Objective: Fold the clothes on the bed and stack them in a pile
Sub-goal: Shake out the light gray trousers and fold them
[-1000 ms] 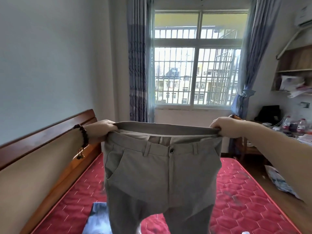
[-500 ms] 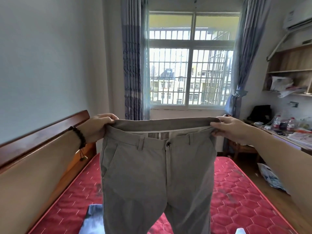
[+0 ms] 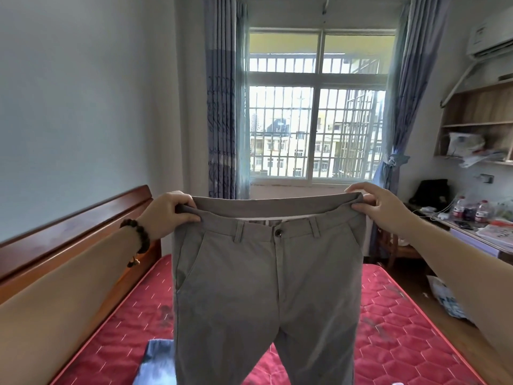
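We held a pair of grey trousers (image 3: 263, 287) up by the waistband, front facing us, above a bed with a red quilted mattress (image 3: 394, 329) in a small bedroom. At far left ran the wooden headboard (image 3: 69, 229) against a pale wall. Our left hand (image 3: 166, 213), a dark beaded bracelet (image 3: 138, 238) on its wrist, was clenched around the left end of the waistband, fingers curled over the cloth. Below it, at the bottom edge of the view, a blue-grey garment (image 3: 156, 362) lay on the mattress, partly hidden behind the left trouser leg. The trousers hung straight down, button fastened, belt loops and slanted pockets showing, the legs running out of view; they were clear of the mattress as far as we could see. Behind them stood a barred window (image 3: 316, 129) flanked by blue curtains (image 3: 222, 107), with apartment blocks beyond. Our right hand (image 3: 380, 207) pinched the right end of the waistband between thumb and fingers, the upper fingers lifted and loosely spread. Farther right, a worktop (image 3: 472, 232) carried red-capped bottles (image 3: 483, 211) and papers, under a wooden wall shelf (image 3: 477, 123) and a white air conditioner (image 3: 491, 40). We could read no brand, label or writing on the trousers or anywhere else; the bottle labels were too small to make out.
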`<act>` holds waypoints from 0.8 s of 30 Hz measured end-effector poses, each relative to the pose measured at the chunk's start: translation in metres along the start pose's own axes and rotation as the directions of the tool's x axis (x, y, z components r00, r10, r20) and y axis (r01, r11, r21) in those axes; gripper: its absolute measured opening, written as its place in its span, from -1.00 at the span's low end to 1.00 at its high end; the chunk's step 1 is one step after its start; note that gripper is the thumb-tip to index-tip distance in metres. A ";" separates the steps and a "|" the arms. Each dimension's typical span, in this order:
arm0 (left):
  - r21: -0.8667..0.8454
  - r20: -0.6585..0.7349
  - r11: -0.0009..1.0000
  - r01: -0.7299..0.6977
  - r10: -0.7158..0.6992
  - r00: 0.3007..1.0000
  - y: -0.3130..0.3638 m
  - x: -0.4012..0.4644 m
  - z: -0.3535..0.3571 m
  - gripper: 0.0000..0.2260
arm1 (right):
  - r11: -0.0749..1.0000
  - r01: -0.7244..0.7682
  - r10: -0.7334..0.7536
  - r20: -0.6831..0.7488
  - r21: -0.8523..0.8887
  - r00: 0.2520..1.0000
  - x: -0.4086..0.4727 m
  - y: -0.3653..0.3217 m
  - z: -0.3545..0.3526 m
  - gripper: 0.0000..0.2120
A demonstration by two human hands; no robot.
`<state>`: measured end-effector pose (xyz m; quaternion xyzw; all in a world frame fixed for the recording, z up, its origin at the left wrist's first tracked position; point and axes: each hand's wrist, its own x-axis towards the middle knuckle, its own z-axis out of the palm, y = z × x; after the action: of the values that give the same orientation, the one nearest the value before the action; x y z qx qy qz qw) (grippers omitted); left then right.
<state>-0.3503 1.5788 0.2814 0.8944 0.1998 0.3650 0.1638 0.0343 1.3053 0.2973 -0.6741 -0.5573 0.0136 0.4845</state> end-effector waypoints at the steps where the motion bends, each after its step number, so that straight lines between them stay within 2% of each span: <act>1: -0.002 -0.041 1.000 0.013 -0.014 0.999 0.000 -0.001 -0.001 -0.91 | 1.000 0.012 -0.012 0.012 -0.003 1.000 -0.001 -0.003 -0.001 -0.70; 5: -0.083 -0.165 0.992 0.096 -0.108 0.980 -0.005 -0.001 -0.007 -0.92 | 0.999 0.034 -0.033 0.038 -0.028 0.999 -0.003 -0.011 -0.006 -0.65; 8: -0.168 -0.185 0.978 0.126 -0.157 0.970 -0.007 -0.001 -0.008 -0.91 | 0.998 0.043 -0.039 0.093 -0.041 0.995 -0.007 -0.016 -0.009 -0.58; 12: -0.222 -0.210 0.962 0.156 -0.204 0.956 -0.010 -0.001 -0.006 -0.88 | 0.997 0.047 -0.036 0.163 -0.064 0.986 -0.009 -0.018 -0.011 -0.63; 15: -0.248 -0.246 0.949 0.197 -0.258 0.934 -0.015 0.001 -0.004 -0.85 | 1.000 0.008 -0.008 0.172 0.001 0.985 -0.010 -0.013 -0.011 -0.66; 17: -0.260 -0.249 0.937 0.232 -0.297 0.922 -0.018 0.002 -0.003 -0.84 | 0.997 -0.040 0.023 0.229 0.073 0.973 -0.012 -0.011 -0.012 -0.66; 19: -0.255 -0.236 0.932 0.258 -0.319 0.918 -0.019 0.003 -0.002 -0.83 | 0.999 -0.043 0.035 0.296 0.021 0.955 -0.013 -0.012 -0.013 -0.67; 22: -0.237 -0.263 0.933 0.269 -0.328 0.907 -0.018 0.004 0.001 -0.84 | 0.991 -0.013 0.052 0.306 -0.131 0.951 -0.012 -0.012 -0.013 -0.73; 24: -0.247 -0.277 0.932 0.266 -0.331 0.902 -0.017 0.003 0.002 -0.85 | 0.990 -0.035 0.074 0.306 -0.133 0.949 -0.014 -0.012 -0.011 -0.81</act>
<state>-0.3508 1.5945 0.2748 0.7618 0.3203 0.4916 0.2744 0.0264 1.2868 0.3041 -0.7081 -0.6072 0.0974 0.3470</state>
